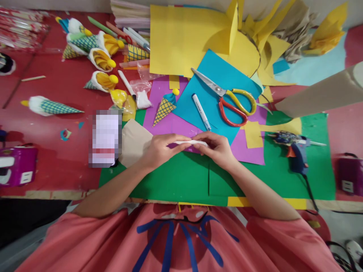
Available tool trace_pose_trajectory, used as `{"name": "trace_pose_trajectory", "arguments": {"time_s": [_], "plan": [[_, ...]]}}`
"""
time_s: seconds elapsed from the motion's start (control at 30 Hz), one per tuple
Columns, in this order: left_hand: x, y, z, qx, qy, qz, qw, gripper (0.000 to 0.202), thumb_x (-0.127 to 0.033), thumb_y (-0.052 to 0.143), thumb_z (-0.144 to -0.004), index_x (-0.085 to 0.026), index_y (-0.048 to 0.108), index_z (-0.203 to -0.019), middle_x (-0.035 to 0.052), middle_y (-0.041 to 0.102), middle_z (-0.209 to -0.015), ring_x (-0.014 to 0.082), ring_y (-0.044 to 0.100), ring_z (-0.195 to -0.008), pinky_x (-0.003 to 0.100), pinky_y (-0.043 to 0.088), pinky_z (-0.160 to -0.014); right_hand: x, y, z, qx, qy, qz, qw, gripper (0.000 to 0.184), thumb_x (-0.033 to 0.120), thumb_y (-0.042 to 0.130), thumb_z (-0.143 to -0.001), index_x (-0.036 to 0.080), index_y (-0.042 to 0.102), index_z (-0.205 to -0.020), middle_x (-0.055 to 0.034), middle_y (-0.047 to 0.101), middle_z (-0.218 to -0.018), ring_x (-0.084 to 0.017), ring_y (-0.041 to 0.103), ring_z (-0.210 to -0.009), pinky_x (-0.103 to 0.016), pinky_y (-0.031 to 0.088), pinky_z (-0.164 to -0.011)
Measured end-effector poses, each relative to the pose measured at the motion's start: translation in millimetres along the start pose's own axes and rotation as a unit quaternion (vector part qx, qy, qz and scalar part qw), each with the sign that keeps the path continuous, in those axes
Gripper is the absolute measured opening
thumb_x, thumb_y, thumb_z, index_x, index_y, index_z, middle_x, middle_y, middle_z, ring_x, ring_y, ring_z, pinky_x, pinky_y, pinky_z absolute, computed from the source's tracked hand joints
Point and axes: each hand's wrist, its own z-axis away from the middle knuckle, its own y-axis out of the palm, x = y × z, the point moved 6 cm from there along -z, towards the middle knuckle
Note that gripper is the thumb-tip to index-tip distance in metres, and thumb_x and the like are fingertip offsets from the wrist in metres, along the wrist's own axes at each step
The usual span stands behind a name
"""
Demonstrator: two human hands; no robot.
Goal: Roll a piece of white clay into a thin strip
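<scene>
A thin white roll point(198, 142) stretches level between my two hands, over the purple sheet's near edge. My left hand point(161, 149) pinches its left part between thumb and fingers. On the other end, the fingers of my right hand point(217, 147) are closed around it. Whether the roll is paper, foam or clay I cannot tell. Just beyond my hands lie a white marker point(201, 112) and a small yellow checked paper cone point(165, 108) with a blue top and yellow ball. Large scissors point(225, 92) with red and yellow handles rest partly open on the blue sheet point(193, 94).
A glue gun point(297, 151) lies right on the green sheet point(176, 181), its cord running off the near edge. A blurred-out phone point(104, 138) is at left. Several decorated cones point(85, 43) and yellow sheets point(181, 37) lie farther back. A cardboard tube point(320, 92) stands right.
</scene>
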Motion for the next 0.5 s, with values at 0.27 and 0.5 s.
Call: {"name": "trace_pose_trajectory", "arguments": {"time_s": [0.27,0.5], "plan": [[2.3,-2.1,0.4,-0.014,-0.005,0.007,1.0,0.034,-0.04,0.076,-0.082,-0.024,0.075,-0.112,0.0032,0.08,-0.101,0.015,0.076,-0.084,0.02,0.059,-0.08,7.0,-7.9,-0.7,-0.059,-0.006,0.015,0.998,0.032,0.049,0.072,-0.084,0.018,0.072,-0.09,-0.0045,0.074,-0.083,-0.013,0.063,-0.065,-0.025,0.051,-0.058],[-3.5,-3.3,-0.8,-0.022,0.03,0.0,0.999,0.019,-0.033,0.074,-0.085,-0.026,0.079,-0.101,-0.0015,0.081,-0.09,0.0113,0.077,-0.077,0.014,0.057,-0.073,2.4,-0.6,0.3,-0.011,0.011,-0.011,1.0,0.031,0.039,0.077,-0.081,0.017,0.07,-0.102,-0.0053,0.073,-0.093,-0.008,0.057,-0.056,-0.02,0.042,-0.046]]}}
